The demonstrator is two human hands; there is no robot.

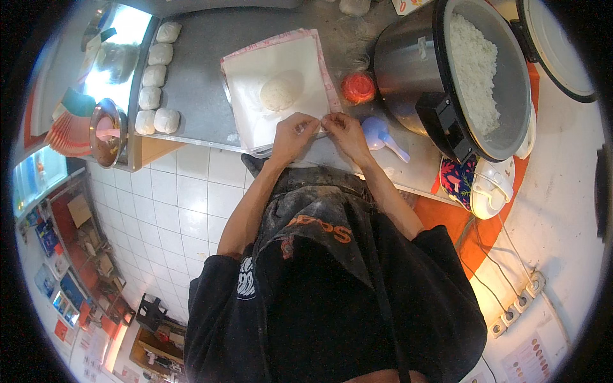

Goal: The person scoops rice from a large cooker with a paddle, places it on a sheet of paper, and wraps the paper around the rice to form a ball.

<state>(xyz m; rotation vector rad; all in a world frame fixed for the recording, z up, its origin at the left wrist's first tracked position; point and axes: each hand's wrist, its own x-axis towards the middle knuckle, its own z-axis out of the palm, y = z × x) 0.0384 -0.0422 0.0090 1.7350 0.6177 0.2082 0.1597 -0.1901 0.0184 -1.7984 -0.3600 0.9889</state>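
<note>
In front of me lies a stack of white wrapping-paper sheets [249,76] with a pink printed border. A rounded mound of pale food [278,94], perhaps rice, sits on the top sheet, casting a shadow to its right. My left hand [293,136] and my right hand [346,134] meet at the stack's near right corner. Thumbs and fingertips are pinched close together there. Whatever may be between them is too small to make out. Just right of my right hand rests a lilac plastic scoop [376,133], its handle pointing towards me.
Several white wrapped bundles [159,53] line the left side of the grey worktop [201,95]. A red round thing in clear plastic [358,87] stands beside a large steel rice cooker [407,67] holding white rice [471,72]. A metal bowl [107,134] is at far left.
</note>
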